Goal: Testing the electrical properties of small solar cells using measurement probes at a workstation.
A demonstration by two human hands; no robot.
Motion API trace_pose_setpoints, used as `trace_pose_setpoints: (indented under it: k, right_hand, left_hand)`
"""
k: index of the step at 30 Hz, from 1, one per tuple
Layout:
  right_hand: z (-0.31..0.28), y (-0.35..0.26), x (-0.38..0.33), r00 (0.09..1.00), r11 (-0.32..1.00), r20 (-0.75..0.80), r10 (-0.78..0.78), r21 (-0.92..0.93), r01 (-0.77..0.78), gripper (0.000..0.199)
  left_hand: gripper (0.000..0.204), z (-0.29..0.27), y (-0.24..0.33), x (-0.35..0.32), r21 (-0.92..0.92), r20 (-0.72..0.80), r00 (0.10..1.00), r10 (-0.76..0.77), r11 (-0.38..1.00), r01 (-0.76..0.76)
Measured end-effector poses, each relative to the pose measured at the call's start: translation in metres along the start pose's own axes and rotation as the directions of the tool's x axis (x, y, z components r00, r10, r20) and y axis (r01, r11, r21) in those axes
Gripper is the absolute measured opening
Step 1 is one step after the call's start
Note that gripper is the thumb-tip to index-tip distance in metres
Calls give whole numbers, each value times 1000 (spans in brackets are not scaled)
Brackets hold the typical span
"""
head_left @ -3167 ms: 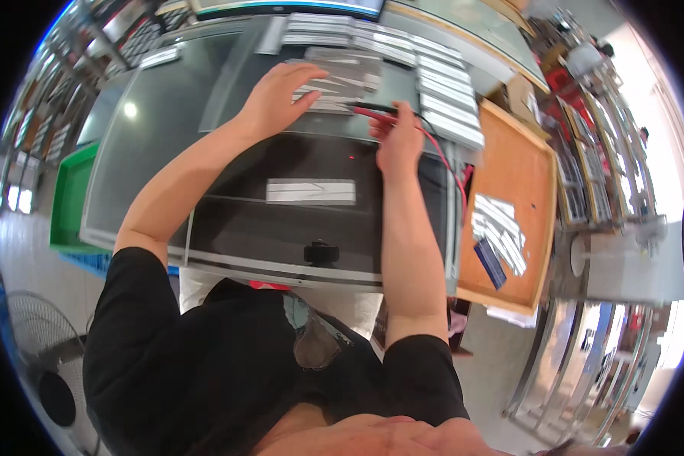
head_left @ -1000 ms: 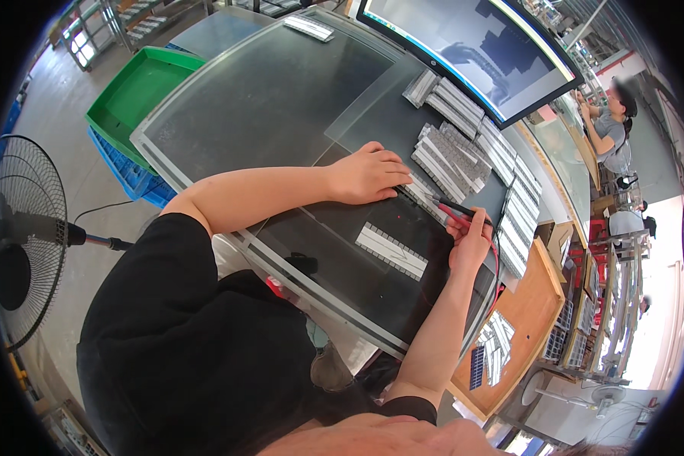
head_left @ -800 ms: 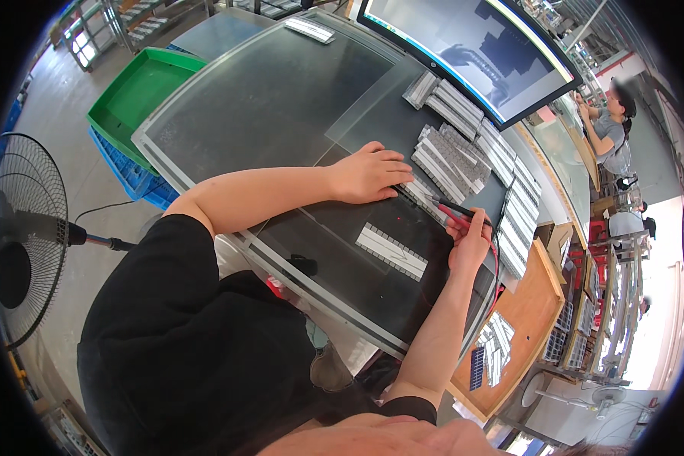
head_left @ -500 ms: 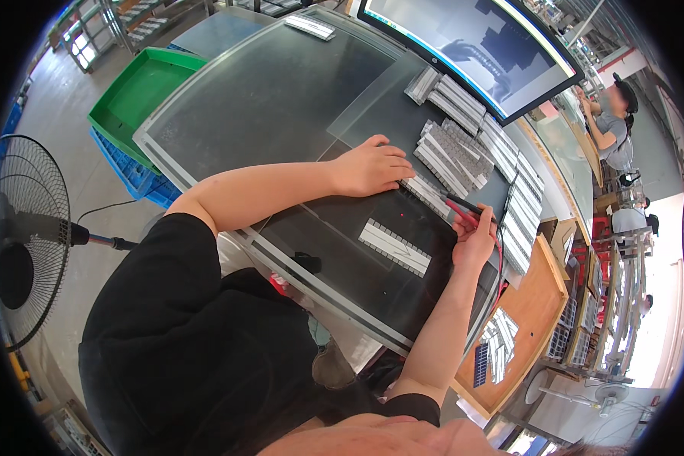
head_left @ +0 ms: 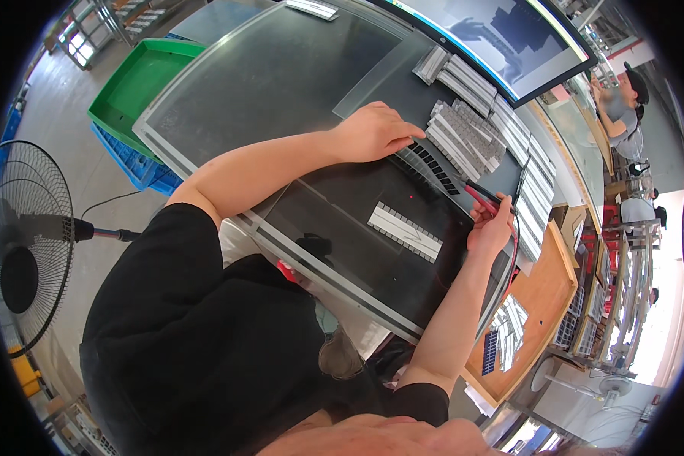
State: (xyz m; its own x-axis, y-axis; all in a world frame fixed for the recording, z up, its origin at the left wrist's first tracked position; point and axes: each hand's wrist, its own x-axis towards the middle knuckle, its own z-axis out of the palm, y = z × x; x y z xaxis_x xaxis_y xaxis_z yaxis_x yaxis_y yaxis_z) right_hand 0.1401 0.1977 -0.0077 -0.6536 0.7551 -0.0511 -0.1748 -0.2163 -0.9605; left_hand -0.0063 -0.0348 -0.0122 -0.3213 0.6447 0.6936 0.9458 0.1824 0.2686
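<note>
Strip (head_left: 431,169) is slanting across the bench (head_left: 266,83), left hand (head_left: 372,134) pinching its upper end, right hand (head_left: 492,228) gripping probes (head_left: 481,196); it is probably handling as light, thin and brittle, its long edges offering the safest hold.

Between the left hand (head_left: 376,133) and the right hand (head_left: 492,223), the celled strip (head_left: 427,166) shows black blocks on grey. The right hand's probes (head_left: 484,201) are red and black. Below both hands, a white strip (head_left: 405,232) has dark-ticked edges. Left of the left hand, the tray (head_left: 137,83) is green.
</note>
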Motion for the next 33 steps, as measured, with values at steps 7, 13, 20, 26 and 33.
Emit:
trace_pose_setpoints:
  k: [7, 13, 20, 26, 33]
  right_hand:
    - [0, -2, -1, 1000, 1000, -11, 18, 5, -18, 26]
    - [0, -1, -3, 994, 995, 72, 81, -57, -77, 27]
    - [4, -9, -13, 914, 953, 307, 264, -228, -198, 24]
    - [-2, -6, -5, 935, 972, 266, 234, -71, -223, 22]
    - [8, -6, -7, 984, 993, 135, 115, 23, -119, 25]
  left_hand:
    - [21, -10, 3, 4, -71, 23, 998, -67, 995, 68]
    - [27, -23, 0, 10, -379, 200, 876, -438, 790, 482]
    - [28, -31, -13, 11, -592, 343, 750, -565, 490, 640]
    - [30, -30, -12, 12, -681, 478, 633, -608, 199, 705]
    - [28, -31, -13, 11, -737, 538, 582, -609, -4, 676]
